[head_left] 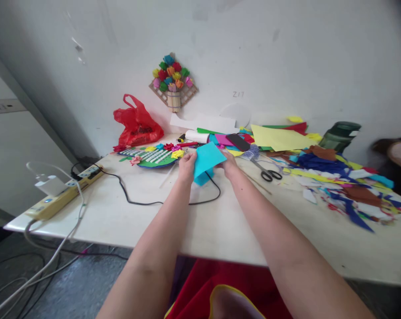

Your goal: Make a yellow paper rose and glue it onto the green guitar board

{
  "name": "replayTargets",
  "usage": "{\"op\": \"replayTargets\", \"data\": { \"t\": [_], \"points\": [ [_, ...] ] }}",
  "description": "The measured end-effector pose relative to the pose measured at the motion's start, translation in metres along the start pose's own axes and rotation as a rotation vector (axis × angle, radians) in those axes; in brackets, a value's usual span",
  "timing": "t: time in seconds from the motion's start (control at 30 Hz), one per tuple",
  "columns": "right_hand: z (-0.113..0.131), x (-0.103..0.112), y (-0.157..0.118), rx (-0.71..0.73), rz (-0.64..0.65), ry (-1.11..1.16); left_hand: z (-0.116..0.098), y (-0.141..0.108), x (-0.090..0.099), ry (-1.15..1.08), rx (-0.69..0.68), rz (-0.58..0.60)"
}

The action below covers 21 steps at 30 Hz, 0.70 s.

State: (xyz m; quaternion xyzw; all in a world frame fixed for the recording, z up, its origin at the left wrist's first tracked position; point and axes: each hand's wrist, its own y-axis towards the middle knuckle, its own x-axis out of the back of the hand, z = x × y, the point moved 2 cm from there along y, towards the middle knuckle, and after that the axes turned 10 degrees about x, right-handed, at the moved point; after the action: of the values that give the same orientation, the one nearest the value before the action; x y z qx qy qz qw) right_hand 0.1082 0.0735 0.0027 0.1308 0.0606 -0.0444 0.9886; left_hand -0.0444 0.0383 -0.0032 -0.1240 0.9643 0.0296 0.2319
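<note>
A turquoise sheet (209, 158) is held up over the middle of the table between my two hands. My left hand (187, 165) pinches its left edge, fingers closed. At its right corner, my right hand (229, 164) grips the sheet, with some fingers hidden behind it. Another turquoise piece (203, 178) shows just below the sheet, with a black cable beside it. Left of my left hand lies a green round craft (157, 163) with white strips and paper flowers. Dark-handled scissors (267, 172) lie to the right of my right hand.
A red plastic bag (137, 124) stands at the back left. Along the left edge runs a power strip (64, 195) with a white charger. Colourful scraps (363, 195) cover the right side, near a green bottle (340, 136). Behind the scraps, part of a person (398, 155) shows at the right edge.
</note>
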Motion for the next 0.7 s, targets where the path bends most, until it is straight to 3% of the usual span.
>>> {"op": "replayTargets", "data": {
  "t": [0.07, 0.13, 0.27, 0.33, 0.43, 0.63, 0.7],
  "points": [
    [0.004, 0.012, -0.004, -0.024, -0.024, 0.051, 0.004, -0.008, -0.005, 0.033, 0.005, -0.020],
    [0.004, 0.021, -0.008, -0.081, -0.041, -0.049, 0.005, -0.014, -0.008, 0.000, 0.019, -0.031],
    [-0.004, 0.026, -0.010, -0.266, -0.025, -0.325, 0.004, -0.014, 0.001, -0.278, 0.055, -0.074],
    [-0.009, 0.022, -0.009, -0.317, -0.013, -0.355, 0.005, -0.010, 0.012, -0.447, 0.088, -0.140],
    [-0.012, 0.011, -0.005, -0.376, 0.015, -0.387, 0.007, -0.005, 0.024, -0.602, 0.095, -0.127],
    [-0.011, -0.014, -0.002, -0.413, 0.040, -0.427, 0.013, -0.003, 0.021, -0.592, 0.178, -0.151],
    [-0.010, -0.020, -0.002, -0.402, 0.042, -0.439, 0.013, -0.002, 0.018, -0.569, 0.152, -0.102]
  ]
}}
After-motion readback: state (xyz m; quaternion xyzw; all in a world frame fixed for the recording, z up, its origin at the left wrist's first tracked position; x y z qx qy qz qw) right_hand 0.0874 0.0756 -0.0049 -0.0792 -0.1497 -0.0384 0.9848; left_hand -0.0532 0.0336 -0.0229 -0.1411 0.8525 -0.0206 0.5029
